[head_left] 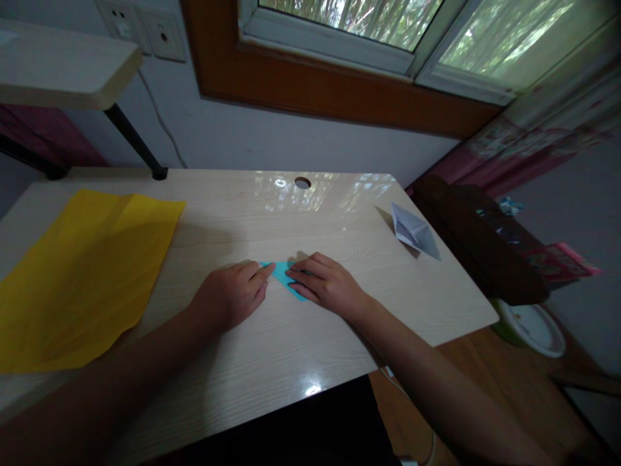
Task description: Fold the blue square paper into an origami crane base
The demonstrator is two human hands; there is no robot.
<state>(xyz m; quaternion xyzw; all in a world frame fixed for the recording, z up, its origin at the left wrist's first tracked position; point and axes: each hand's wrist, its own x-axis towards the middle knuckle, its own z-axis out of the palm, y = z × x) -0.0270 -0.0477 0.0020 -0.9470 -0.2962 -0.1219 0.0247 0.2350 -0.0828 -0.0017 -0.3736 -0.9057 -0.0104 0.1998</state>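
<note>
blue folded paper (286, 277) lies flat near the middle of the pale wooden desk (272, 349), pressed under both hands. left hand (231, 294) rests a fingertip on its left tip; right hand (326, 283) lays flat fingers across its right part; neither grasps it. yellow sheet (82, 272) lies at left, white folded paper (414, 231) at right.

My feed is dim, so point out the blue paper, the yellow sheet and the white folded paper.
blue paper (283, 274), head view, strip showing between the hands.
yellow sheet (82, 278), head view, middle of the sheet.
white paper (414, 231), head view, centre of the folded shape.
</note>
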